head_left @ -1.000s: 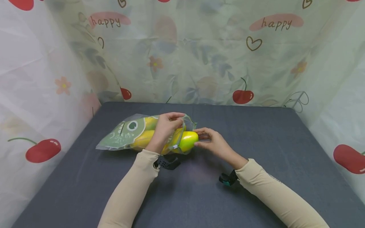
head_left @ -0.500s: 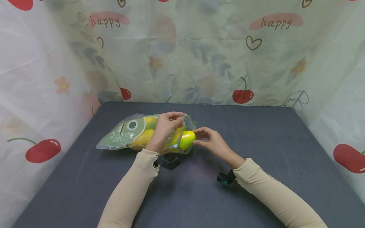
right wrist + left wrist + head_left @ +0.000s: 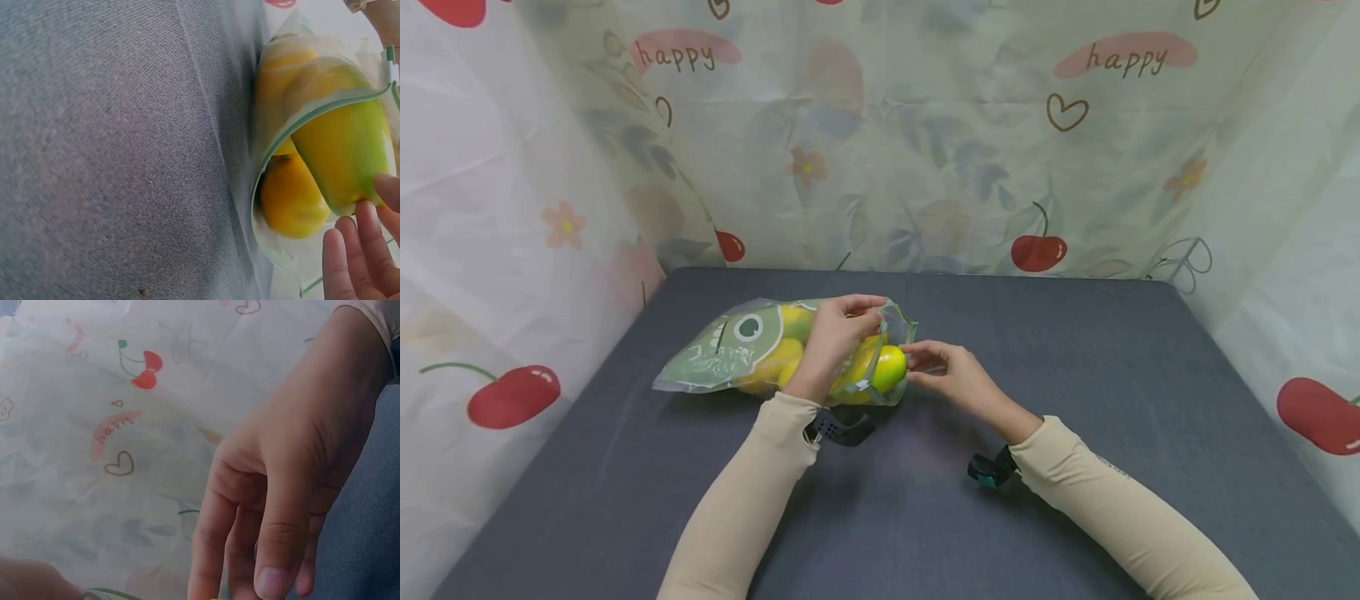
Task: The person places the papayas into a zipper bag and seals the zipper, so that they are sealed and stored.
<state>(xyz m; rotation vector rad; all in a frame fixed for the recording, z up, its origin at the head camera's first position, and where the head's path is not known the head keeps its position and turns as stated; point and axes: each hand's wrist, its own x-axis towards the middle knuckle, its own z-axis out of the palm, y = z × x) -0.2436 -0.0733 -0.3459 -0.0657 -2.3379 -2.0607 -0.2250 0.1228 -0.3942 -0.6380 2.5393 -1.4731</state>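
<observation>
A clear bag printed with a green cartoon face lies on its side, mouth facing right. My left hand pinches its upper rim; in the left wrist view only part of this left hand shows at the lower left. At the mouth, a yellow-green mango sits mostly inside, its blunt end poking out. The fingertips of my right hand press on that end, thumb close beside them. Underneath it, another yellow mango shows through the opening. More yellow fruit is visible through the plastic, partly hidden by my left hand.
The bag rests on a dark grey cloth-covered table. A pale printed curtain encloses the back and both sides. Each wrist wears a black band, close above the table.
The mango has slid left, deeper into the bag, with my right hand following it. My left hand keeps its hold on the rim, almost unmoved.
</observation>
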